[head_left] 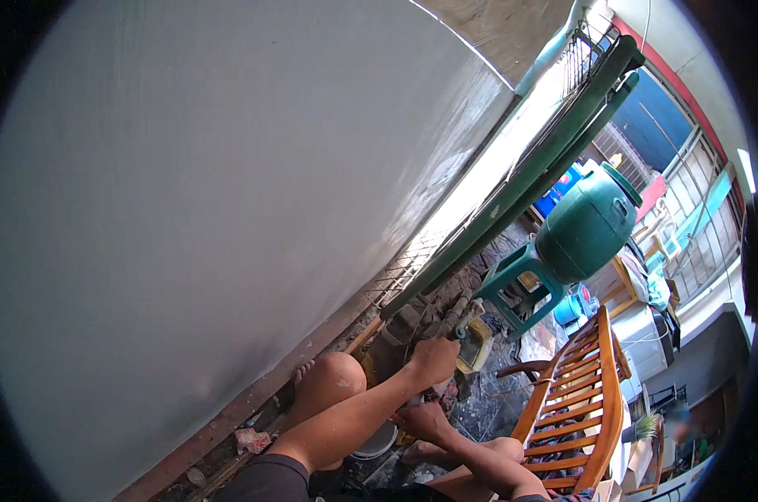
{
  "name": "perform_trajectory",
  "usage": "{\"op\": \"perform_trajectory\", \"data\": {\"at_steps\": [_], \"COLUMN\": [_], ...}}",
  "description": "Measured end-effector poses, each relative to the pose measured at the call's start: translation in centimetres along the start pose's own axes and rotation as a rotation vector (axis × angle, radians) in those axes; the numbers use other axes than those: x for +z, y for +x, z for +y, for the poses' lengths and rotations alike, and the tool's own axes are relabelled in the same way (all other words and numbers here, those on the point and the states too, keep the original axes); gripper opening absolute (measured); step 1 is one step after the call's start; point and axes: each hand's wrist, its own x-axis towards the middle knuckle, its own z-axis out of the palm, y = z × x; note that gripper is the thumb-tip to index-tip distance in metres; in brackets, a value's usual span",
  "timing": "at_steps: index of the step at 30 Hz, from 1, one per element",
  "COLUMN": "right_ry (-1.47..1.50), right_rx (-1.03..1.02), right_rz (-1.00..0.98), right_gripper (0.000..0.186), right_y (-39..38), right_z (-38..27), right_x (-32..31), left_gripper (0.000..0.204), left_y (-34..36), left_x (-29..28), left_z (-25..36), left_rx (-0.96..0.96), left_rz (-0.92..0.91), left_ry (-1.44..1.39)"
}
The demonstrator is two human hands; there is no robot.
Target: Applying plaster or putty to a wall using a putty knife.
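My left hand [435,361] is closed in a fist, low in the middle of the view. What it grips, if anything, is hidden. Just below it my right hand [425,421] has its fingers curled, and their contents cannot be made out. Beyond my left hand stands a cut-open yellowish plastic container [477,347], with small tool-like things beside it. A pale bucket [377,442] sits below my right hand, partly covered by my arm. My bare knee [339,374] is bent next to my left forearm.
A smooth grey wall [186,209] fills the left side. Long green metal bars [512,188] lean along it. At the right, a green barrel [586,222] rests on a green plastic stool [525,284], and a slatted wooden bench [575,410] stands nearer. Debris litters the dark floor.
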Motion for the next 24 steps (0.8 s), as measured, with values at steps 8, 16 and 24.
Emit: {"op": "perform_trajectory", "data": {"at_steps": [8, 16, 24], "right_ry": [0.027, 0.116, 0.129], "right_rx": [-0.155, -0.268, -0.252], "right_rz": [-0.279, 0.083, -0.140], "right_gripper": [0.030, 0.022, 0.035], "right_y": [1.0, 3.1, 1.4], "right_z": [-0.2, 1.5, 0.1], "right_x": [0.0, 0.9, -0.1], "left_gripper": [0.009, 0.010, 0.010], "left_y": [0.3, 0.3, 0.3], "left_x": [0.9, 1.3, 0.3], "left_z": [-0.7, -0.8, -0.9], "left_rx": [-0.012, -0.027, -0.042], "left_rz": [0.015, -0.071, -0.103], "left_ry": [0.077, 0.029, 0.075]}}
